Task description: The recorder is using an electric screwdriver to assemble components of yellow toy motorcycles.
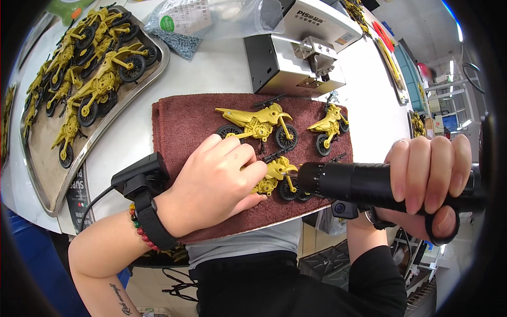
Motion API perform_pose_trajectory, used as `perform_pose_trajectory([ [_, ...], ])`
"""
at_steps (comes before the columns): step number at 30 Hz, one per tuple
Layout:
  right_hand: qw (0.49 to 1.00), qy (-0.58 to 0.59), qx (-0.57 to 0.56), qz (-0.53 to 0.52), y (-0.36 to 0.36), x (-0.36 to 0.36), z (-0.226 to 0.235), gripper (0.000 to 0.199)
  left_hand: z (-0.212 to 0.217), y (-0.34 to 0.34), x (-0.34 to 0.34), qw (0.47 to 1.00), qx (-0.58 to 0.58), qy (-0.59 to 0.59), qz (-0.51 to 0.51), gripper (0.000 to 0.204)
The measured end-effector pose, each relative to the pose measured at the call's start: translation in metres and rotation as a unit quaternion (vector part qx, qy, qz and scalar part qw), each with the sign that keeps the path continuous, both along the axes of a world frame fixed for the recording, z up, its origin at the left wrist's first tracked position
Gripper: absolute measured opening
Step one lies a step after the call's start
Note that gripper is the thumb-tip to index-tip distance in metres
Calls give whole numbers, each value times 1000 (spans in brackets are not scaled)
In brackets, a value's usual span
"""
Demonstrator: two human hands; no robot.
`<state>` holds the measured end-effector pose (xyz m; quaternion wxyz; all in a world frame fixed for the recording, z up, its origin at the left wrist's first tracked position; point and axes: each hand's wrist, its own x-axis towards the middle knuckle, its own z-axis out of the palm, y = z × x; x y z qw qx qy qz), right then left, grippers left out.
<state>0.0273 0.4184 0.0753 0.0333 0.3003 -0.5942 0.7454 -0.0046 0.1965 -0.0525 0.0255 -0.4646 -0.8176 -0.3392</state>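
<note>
On a brown towel [182,124] lie several yellow toy motorcycles with black wheels. My left hand [214,182] is closed over the rear of the nearest toy motorcycle [275,173], pressing it to the towel; the covered part is hidden. Wrapped around a black electric screwdriver [354,180] is my right hand [430,171]. The tool lies level, its nose pointing left at that motorcycle's front fork. I cannot tell whether they touch. Farther back is another toy motorcycle [259,122] on its side, and a third one [328,127] sits at the towel's right.
A metal tray [158,61] heaped with yellow toy motorcycles stands at the left. Beyond the towel is a silver and black screw feeder [288,66]. A clear bag of small screws [179,42] lies beside it. Teal bins [409,68] are at the far right.
</note>
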Motion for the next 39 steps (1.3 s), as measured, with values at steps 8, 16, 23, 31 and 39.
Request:
perform_pose_trajectory([
  [8, 997, -8, 69, 37, -2, -9, -5, 32, -1, 0, 1, 1000, 11, -10, 7, 39],
  [16, 993, -3, 108, 55, -3, -6, -4, 33, -1, 0, 1, 1000, 23, -18, 3, 47],
  [23, 997, 44, -60, 22, 23, -7, 22, 34, -2, 1, 0, 1000, 23, -11, -6, 46],
  [31, 978, 99, -7, -181, 48, -101, 50, 20, -1, 2, 0, 999, 38, 3, -6, 44],
  [39, 998, 26, -41, -28, 26, -76, 26, 24, -3, -1, 0, 999, 39, -2, -2, 44],
])
